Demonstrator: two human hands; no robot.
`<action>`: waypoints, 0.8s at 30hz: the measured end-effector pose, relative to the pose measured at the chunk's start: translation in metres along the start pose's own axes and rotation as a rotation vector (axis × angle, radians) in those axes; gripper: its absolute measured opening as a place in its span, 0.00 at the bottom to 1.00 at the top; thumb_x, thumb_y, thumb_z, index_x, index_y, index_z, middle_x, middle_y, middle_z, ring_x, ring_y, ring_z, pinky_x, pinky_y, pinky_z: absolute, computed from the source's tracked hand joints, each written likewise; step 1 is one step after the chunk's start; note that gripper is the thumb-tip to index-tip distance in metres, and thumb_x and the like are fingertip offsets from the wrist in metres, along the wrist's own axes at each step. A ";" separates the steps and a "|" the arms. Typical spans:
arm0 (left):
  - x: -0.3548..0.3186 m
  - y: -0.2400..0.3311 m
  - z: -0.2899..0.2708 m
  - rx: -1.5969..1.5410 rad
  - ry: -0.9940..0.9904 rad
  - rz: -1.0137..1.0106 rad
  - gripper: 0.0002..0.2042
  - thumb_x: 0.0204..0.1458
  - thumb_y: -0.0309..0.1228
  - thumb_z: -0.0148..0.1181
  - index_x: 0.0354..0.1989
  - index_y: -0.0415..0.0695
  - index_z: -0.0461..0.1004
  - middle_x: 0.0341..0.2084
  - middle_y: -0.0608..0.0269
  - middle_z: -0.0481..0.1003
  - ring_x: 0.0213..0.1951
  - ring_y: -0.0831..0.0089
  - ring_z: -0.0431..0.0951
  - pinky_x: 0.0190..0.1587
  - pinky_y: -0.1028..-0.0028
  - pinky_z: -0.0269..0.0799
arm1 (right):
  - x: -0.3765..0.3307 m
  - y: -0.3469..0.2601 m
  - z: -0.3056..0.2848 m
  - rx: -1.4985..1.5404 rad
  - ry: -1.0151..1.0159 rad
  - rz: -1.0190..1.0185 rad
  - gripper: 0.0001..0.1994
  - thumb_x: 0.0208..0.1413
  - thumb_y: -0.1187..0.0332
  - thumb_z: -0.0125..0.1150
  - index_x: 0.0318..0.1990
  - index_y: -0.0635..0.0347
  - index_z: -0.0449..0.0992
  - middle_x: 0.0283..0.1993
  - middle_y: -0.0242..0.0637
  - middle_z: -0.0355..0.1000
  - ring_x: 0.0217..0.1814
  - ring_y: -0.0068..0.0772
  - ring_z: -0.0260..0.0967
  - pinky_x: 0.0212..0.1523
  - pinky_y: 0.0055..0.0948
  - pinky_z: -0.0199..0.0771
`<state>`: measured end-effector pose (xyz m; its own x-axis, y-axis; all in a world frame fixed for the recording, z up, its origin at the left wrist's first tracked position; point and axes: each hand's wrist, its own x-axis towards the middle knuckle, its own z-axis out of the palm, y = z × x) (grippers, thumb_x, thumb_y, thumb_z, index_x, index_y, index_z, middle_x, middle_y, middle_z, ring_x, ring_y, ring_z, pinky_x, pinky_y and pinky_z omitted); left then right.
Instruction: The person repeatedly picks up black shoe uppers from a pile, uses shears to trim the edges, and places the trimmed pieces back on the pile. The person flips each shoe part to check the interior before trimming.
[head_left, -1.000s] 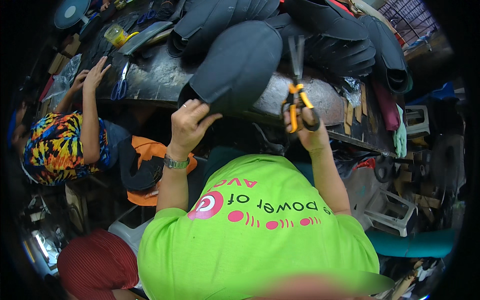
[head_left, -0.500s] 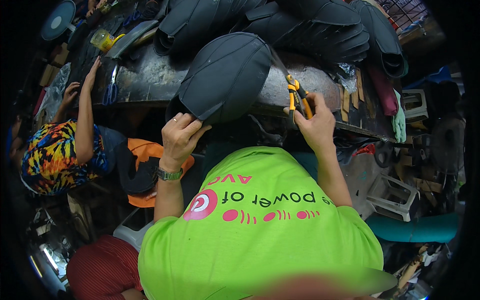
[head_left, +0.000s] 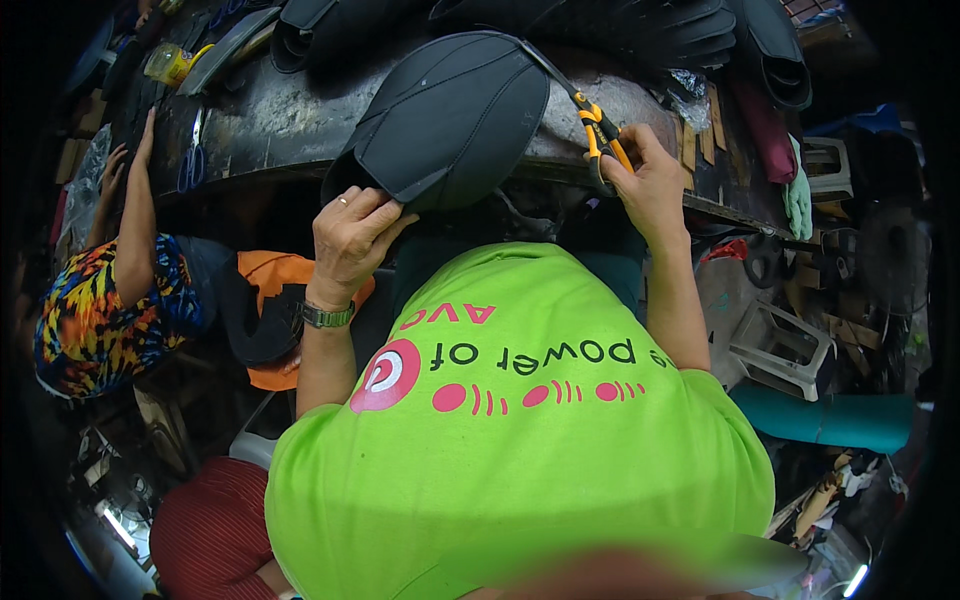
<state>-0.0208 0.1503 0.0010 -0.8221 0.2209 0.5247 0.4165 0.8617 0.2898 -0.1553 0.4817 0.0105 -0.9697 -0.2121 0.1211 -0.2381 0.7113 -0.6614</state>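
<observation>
A black, curved, stitched piece rests at the near edge of the dark worktable, its hollow opening toward the lower left. My left hand is closed on its near left corner, thumb and fingers pinching the edge. In my right hand is a pair of long-nose pliers with yellow and black handles. Their long jaws reach the far right rim of the black piece; whether they grip it, I cannot tell.
More black stitched pieces are stacked behind. Blue-handled scissors and a yellow-lidded jar lie to the left, near a co-worker's arm. Wooden strips and a pale green glove are at the right.
The whole view has shifted, so the table and both hands sit higher in the picture. The pliers' jaws, blurred before, are now sharp at the black piece's far right rim.
</observation>
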 end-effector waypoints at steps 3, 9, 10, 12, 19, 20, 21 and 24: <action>-0.001 -0.001 -0.001 0.005 -0.027 0.003 0.11 0.38 0.28 0.74 0.29 0.42 0.78 0.27 0.63 0.75 0.26 0.64 0.72 0.28 0.67 0.67 | 0.000 0.001 -0.001 -0.017 0.027 -0.022 0.18 0.47 0.60 0.69 0.42 0.59 0.73 0.33 0.48 0.78 0.36 0.49 0.78 0.39 0.39 0.74; 0.001 -0.001 0.001 0.024 -0.040 0.018 0.10 0.40 0.32 0.74 0.28 0.45 0.78 0.25 0.67 0.73 0.25 0.67 0.72 0.29 0.69 0.67 | 0.001 0.004 0.002 -0.069 0.072 -0.059 0.18 0.45 0.59 0.70 0.41 0.59 0.74 0.31 0.48 0.78 0.33 0.49 0.78 0.38 0.40 0.74; 0.001 -0.001 0.000 0.018 -0.061 0.013 0.10 0.39 0.30 0.74 0.29 0.44 0.79 0.26 0.65 0.75 0.26 0.65 0.73 0.30 0.68 0.68 | 0.002 0.004 0.001 -0.078 0.074 -0.063 0.18 0.45 0.59 0.70 0.41 0.59 0.74 0.31 0.47 0.78 0.32 0.49 0.78 0.38 0.40 0.74; 0.001 -0.001 -0.001 0.009 -0.079 0.006 0.10 0.39 0.28 0.74 0.29 0.43 0.79 0.27 0.64 0.76 0.27 0.64 0.73 0.30 0.67 0.68 | 0.003 0.005 -0.001 -0.089 0.069 -0.051 0.18 0.45 0.59 0.69 0.41 0.59 0.74 0.31 0.47 0.78 0.32 0.50 0.77 0.38 0.40 0.74; 0.003 0.000 -0.001 0.018 -0.113 0.013 0.10 0.40 0.30 0.73 0.29 0.44 0.78 0.25 0.65 0.74 0.26 0.65 0.72 0.30 0.68 0.67 | 0.009 -0.004 -0.013 -0.271 0.055 -0.091 0.19 0.44 0.58 0.69 0.40 0.58 0.74 0.31 0.44 0.78 0.34 0.47 0.77 0.42 0.40 0.71; 0.004 0.001 0.000 0.017 -0.118 0.011 0.10 0.40 0.30 0.73 0.29 0.45 0.78 0.25 0.66 0.73 0.26 0.66 0.72 0.30 0.68 0.67 | 0.009 -0.005 -0.013 -0.281 0.026 -0.065 0.19 0.44 0.58 0.68 0.40 0.58 0.74 0.30 0.43 0.78 0.35 0.47 0.77 0.43 0.39 0.70; 0.004 0.001 0.000 0.024 -0.111 0.015 0.10 0.40 0.31 0.73 0.29 0.45 0.78 0.25 0.66 0.73 0.26 0.66 0.72 0.30 0.68 0.67 | 0.008 -0.006 -0.012 -0.290 -0.002 -0.038 0.19 0.43 0.58 0.68 0.40 0.58 0.74 0.30 0.43 0.78 0.35 0.47 0.77 0.44 0.39 0.70; 0.005 0.001 0.002 0.032 -0.120 0.014 0.10 0.40 0.31 0.73 0.30 0.45 0.78 0.24 0.66 0.73 0.26 0.66 0.71 0.30 0.68 0.66 | 0.009 -0.007 -0.008 -0.250 -0.031 0.004 0.18 0.44 0.58 0.67 0.40 0.59 0.74 0.30 0.43 0.78 0.33 0.48 0.76 0.42 0.40 0.71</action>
<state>-0.0247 0.1535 0.0022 -0.8578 0.2843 0.4282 0.4171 0.8719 0.2567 -0.1628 0.4802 0.0224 -0.9694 -0.2267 0.0940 -0.2443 0.8547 -0.4581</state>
